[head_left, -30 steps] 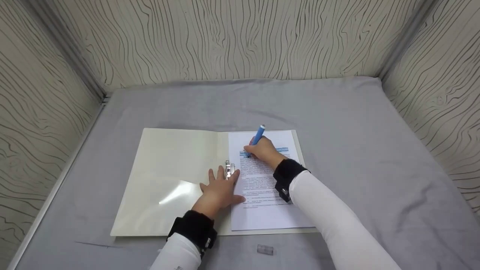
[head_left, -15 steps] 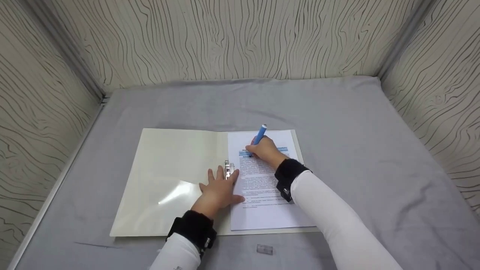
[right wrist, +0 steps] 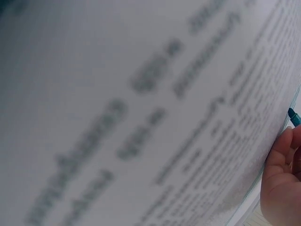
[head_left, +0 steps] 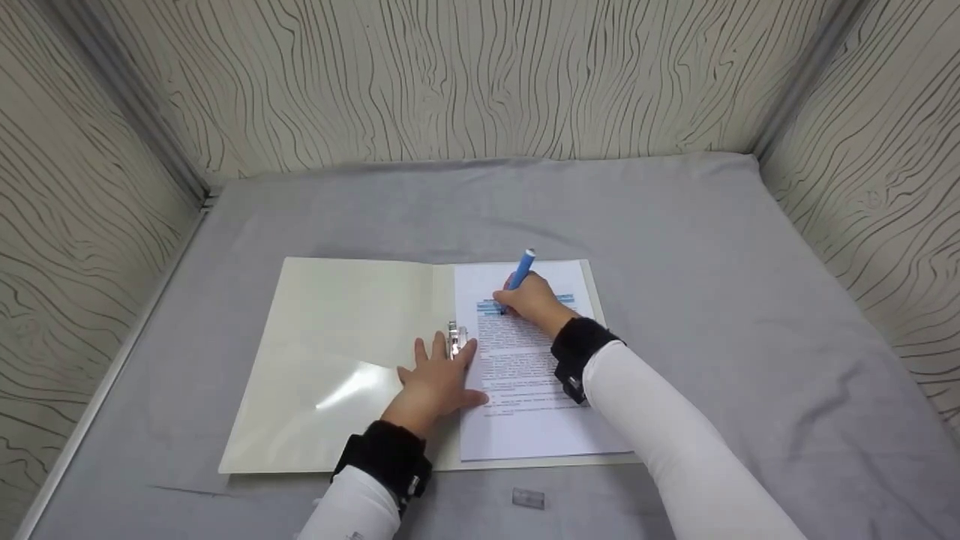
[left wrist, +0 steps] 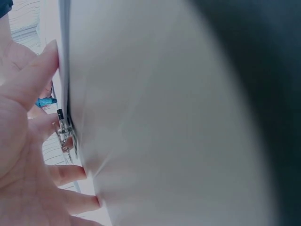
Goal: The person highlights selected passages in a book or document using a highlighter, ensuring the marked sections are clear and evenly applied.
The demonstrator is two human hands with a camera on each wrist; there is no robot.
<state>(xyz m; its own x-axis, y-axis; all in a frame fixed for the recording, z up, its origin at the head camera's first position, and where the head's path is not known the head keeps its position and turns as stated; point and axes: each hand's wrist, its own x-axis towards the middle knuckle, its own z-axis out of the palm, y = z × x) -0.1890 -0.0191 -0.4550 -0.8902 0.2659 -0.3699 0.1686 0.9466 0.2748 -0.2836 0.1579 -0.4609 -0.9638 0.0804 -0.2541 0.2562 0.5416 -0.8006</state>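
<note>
Looks to me like this is mid-highlighting, and pretty early on. The right hand (head_left: 534, 298) has its grip closed in around a blue marker (head_left: 521, 270), held like a pen with the barrel leaning and the tip pointing down at the printed page (head_left: 540, 436). That page lies on the right side of a folder (head_left: 352, 307) spread flat on the tabletop (head_left: 712, 217).

There are a few blue bands (head_left: 565, 298) near the top of the text, and the tip sits by the left part of the lowest band. Can't tell if it's actually pressing or just above the paper; even the right wrist view doesn't settle it. The text I can see below that is plain black, so I'd guess most of the job is left.

Left hand (head_left: 433, 386) isn't holding anything: grip wide, fingers fanned out beside the metal clip (head_left: 455, 339), thumb resting on the page's left edge. Reads as steadying to me.

My take on the next move: light, even pressure, and draw the tip rightward along that 1 line without drifting into the row below. The left hand would want to stay planted so the sheet doesn't creep. Also, I'd watch for the right hand smearing fresh ink, since it's lying over some of those bands.
</note>
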